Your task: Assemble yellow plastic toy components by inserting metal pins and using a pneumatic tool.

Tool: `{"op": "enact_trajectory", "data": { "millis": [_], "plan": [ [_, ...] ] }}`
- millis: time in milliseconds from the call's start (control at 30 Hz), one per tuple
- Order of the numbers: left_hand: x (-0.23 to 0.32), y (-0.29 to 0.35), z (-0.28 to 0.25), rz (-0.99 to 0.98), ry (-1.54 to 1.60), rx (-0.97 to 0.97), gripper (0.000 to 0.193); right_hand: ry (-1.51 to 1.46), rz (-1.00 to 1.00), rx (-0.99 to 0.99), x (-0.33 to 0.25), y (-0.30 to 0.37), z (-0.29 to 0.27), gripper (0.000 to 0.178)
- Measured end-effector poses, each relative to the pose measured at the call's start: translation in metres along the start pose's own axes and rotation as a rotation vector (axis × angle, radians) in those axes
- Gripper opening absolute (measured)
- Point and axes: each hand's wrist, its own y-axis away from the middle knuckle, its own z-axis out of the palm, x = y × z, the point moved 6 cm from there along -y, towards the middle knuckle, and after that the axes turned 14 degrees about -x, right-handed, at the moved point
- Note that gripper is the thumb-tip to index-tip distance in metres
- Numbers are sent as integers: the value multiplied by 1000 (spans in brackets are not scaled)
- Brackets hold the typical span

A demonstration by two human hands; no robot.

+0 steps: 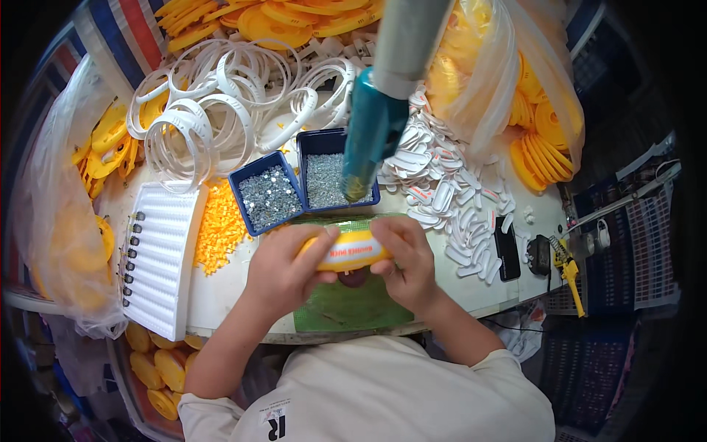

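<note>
Between both hands is a yellow plastic casing with a white printed plate on its edge, held level above a green mat. My left hand is closed on its left end, the thumb pressed along the front. My right hand grips the other end, thumb on the upper side and fingers below. Part of a dark round thing shows under the casing; most of it is hidden. A teal power screwdriver hangs just beyond my hands, its tip over a blue bin of small metal screws.
Beside that bin stands another blue bin of small metal parts. Yellow bits and a white foam tray lie left; white rings pile behind. White plates, a black phone and bagged yellow discs are right.
</note>
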Motion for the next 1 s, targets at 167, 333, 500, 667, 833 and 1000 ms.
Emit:
{"op": "enact_trajectory", "data": {
  "millis": [167, 333, 500, 667, 833, 1000],
  "plan": [
    [28, 28, 0, 211, -36, 9, 47, -292, -31, -33, 0, 8, -17, 61],
    [54, 74, 32, 305, -75, -88, 25, -354, 61, -20, 30, 14, -24, 66],
    [64, 92, 52, 274, -19, -139, 26, -431, 234, -262, 37, 28, -1, 63],
    [65, 86, 50, 251, -13, -116, 27, -97, 80, -428, 25, 17, 16, 59],
    [48, 101, 26, 165, -4, 37, 35, -205, 5, -260, 27, 1, 9, 63],
    [24, 106, -37, -60, 271, 509, 59, -409, 119, -49, 83, 38, -28, 39]
  ]
}}
